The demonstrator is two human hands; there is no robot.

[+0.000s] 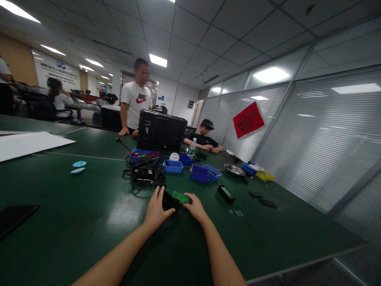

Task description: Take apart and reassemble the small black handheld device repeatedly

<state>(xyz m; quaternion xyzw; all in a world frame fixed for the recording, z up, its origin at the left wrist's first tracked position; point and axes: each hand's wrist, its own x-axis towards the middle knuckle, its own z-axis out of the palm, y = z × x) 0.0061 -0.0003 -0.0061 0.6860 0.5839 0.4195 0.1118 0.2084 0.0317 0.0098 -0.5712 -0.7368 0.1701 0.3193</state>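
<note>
My left hand [155,209] rests on the green table [74,222] with its fingers curled round a black flat part [168,201]. My right hand [195,207] pinches a small green circuit board [181,197] just right of that black part. Both hands meet near the middle of the table, close to my edge. Beyond them lies a black device with tangled cables [143,175].
Several blue bins [173,166] stand behind the hands, with a big black case [160,130], a metal bowl [234,170], a yellow tray [264,175] and a black box [226,194]. A dark tablet [14,217] lies far left. One person stands and another sits across the table.
</note>
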